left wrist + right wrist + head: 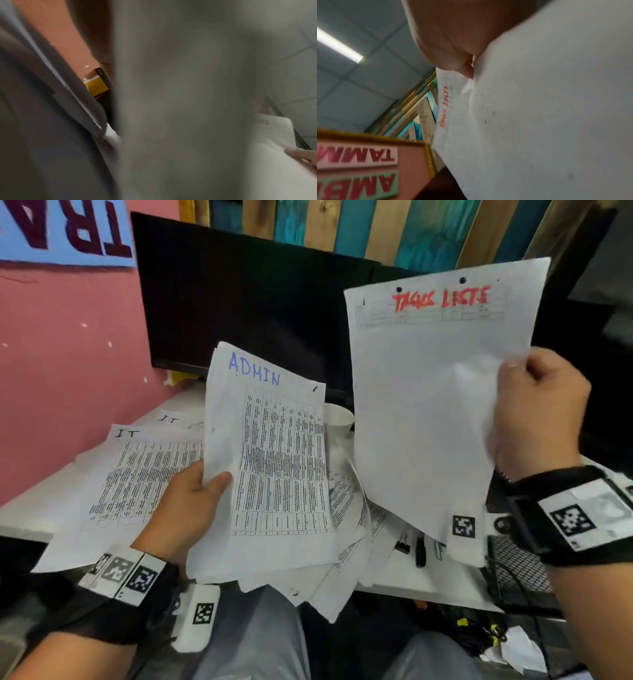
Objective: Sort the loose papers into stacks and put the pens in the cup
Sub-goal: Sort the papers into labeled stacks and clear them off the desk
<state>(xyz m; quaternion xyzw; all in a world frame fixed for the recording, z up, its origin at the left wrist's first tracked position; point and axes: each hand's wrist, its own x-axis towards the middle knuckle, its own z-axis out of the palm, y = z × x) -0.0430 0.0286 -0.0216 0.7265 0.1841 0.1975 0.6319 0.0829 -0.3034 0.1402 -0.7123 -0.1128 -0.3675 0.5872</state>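
Note:
My left hand grips a bundle of printed sheets headed ADMIN, thumb on the front, held tilted above the desk. Raised upright at the right is a mostly blank sheet headed in red TASKS LISTS, which my right hand pinches by its right edge. The same red-lettered sheet fills the right wrist view below my thumb. Blurred paper covers most of the left wrist view. Sheets marked IT lie flat at the left. A white paper cup stands behind the ADMIN bundle. A black pen lies on the desk.
A dark monitor stands at the back of the white desk, with a pink wall on the left. More loose sheets fan out under the ADMIN bundle. A black binder clip lies by the pen. A black mesh tray sits at the right.

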